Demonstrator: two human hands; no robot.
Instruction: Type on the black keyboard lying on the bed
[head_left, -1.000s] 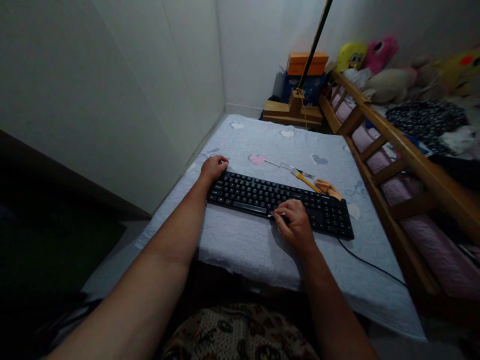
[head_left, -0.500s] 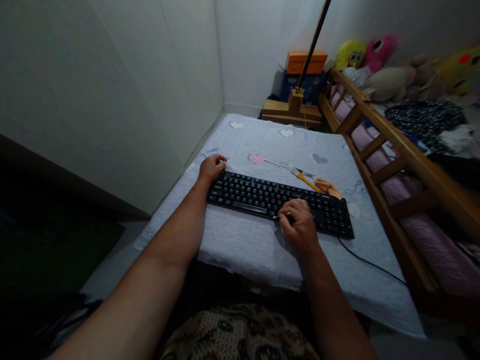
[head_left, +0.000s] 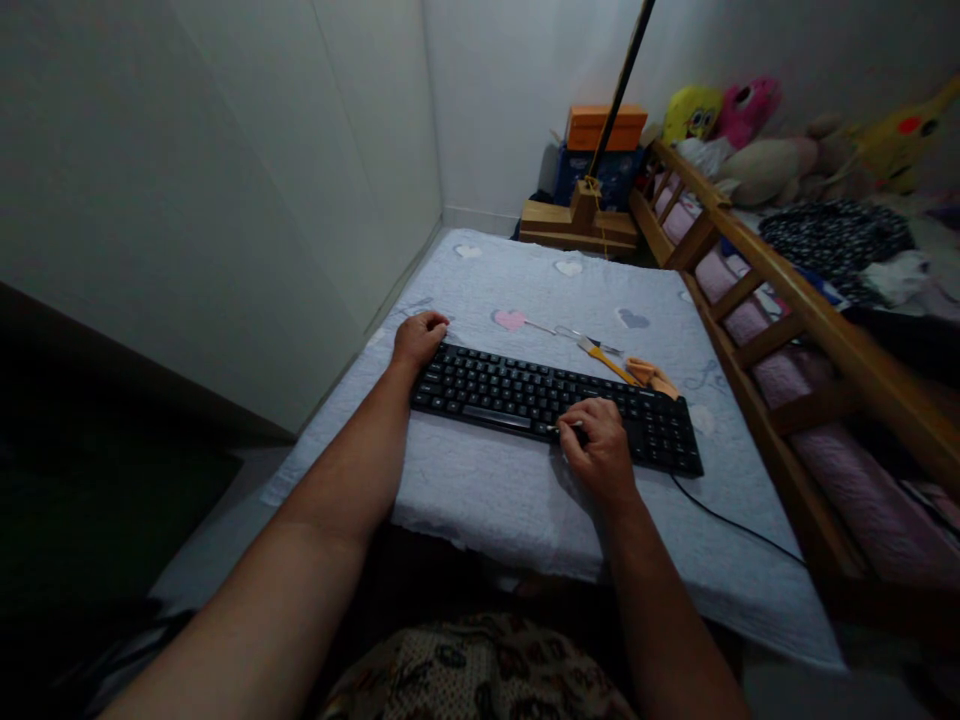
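Observation:
A black keyboard (head_left: pixel 487 388) lies flat on a cloth-covered table. At its far left corner is my left hand (head_left: pixel 418 338), fingers curled against the edge; part of the grip is hidden. My right hand (head_left: pixel 598 445) is over the keyboard's lower edge, right of the space bar. Between its thumb and fingers I pinch a thin cotton swab (head_left: pixel 553 428), whose white tip touches or hovers just over the keys. Behind the keyboard lie a yellow-handled brush (head_left: pixel 611 363), a wire-looped tool (head_left: pixel 571 333), a thin stick (head_left: pixel 540 327) and a folded orange-brown cloth (head_left: pixel 651 376).
A black cable (head_left: pixel 739 522) runs from the keyboard over the table's right side. The pale heart-patterned cloth (head_left: pixel 480 500) covers the table. A wooden bed rail (head_left: pixel 795 290) stands close on the right, a white panel (head_left: pixel 300 200) on the left. Boxes (head_left: pixel 606 128) and a pole (head_left: pixel 622 85) are behind.
The whole view has shifted slightly. My right hand's swab tip sits a little higher on the keys near the space bar's right end. My left hand stays at the corner.

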